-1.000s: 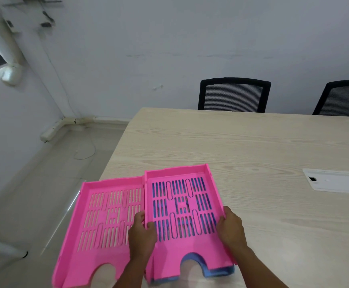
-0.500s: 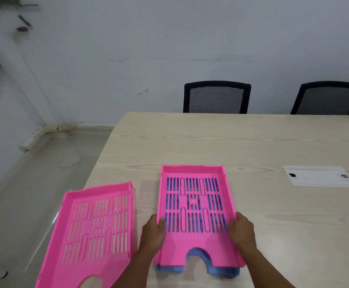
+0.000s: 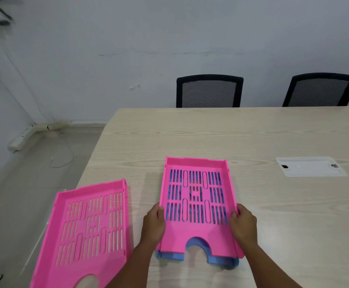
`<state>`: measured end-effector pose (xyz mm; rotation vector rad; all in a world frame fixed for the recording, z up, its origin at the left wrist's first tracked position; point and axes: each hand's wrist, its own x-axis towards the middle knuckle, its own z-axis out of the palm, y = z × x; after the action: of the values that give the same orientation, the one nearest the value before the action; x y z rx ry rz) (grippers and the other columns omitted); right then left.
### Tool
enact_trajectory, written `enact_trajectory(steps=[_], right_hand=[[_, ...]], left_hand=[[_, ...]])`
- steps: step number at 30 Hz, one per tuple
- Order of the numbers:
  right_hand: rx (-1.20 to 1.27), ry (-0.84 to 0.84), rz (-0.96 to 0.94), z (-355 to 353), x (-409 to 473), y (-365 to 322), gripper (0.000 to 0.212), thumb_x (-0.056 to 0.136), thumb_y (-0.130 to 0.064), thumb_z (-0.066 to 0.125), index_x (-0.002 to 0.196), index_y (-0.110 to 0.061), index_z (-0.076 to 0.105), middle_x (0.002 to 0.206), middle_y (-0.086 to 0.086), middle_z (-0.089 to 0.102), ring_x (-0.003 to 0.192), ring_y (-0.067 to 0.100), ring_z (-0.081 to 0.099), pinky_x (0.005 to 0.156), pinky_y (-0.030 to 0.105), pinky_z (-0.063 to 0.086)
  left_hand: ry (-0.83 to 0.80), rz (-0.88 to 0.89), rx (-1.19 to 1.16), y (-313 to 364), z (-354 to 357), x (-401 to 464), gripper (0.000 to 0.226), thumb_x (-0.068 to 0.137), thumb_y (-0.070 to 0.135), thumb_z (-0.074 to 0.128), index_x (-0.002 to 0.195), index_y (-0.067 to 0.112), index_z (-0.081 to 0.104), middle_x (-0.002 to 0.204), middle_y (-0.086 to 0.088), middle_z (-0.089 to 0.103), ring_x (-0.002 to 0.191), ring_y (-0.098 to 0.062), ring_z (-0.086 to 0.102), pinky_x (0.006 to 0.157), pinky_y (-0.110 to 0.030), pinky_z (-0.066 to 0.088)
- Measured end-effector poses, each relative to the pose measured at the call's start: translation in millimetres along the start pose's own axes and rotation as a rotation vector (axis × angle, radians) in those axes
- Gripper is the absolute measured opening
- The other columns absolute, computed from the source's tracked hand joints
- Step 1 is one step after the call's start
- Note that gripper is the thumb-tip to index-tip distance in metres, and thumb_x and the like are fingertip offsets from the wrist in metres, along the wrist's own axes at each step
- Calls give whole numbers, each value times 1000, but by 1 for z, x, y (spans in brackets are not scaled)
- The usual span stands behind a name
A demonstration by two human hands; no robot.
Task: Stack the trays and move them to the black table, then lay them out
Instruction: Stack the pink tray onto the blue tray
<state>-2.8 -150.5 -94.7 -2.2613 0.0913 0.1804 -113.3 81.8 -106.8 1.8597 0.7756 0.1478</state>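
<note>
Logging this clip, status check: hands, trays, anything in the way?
Left hand and right hand grip the pink tray sides. It sits nested on the blue tray. Second pink tray overhangs the table corner, unstacked. Nothing in the way.

No words, labels, brand marks or numbers can be read anywhere: not on the pink tray (image 3: 198, 206) between the two hands, the blue tray (image 3: 221, 260) beneath it, or the white plate (image 3: 310, 166) set in the counter (image 3: 273, 132).
</note>
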Motion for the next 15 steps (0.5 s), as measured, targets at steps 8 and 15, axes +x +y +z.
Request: enact_trajectory(steps=[8, 15], right_hand=[[15, 17, 10, 3, -6, 3, 23, 96, -1, 44, 82, -9, 60, 70, 6, 64, 59, 18, 61, 56, 27, 48], [10, 39, 22, -3, -12, 5, 23, 96, -1, 45, 83, -10, 62, 70, 5, 65, 60, 17, 63, 53, 24, 47]], left_hand=[[-17, 2, 38, -1, 2, -3, 29, 106, 24, 33, 107, 21, 61, 83, 3, 69, 77, -15, 67, 61, -25, 48], [-19, 22, 68, 0, 6, -7, 28, 106, 22, 34, 96, 23, 60, 80, -4, 70, 78, -28, 68, 63, -30, 52]])
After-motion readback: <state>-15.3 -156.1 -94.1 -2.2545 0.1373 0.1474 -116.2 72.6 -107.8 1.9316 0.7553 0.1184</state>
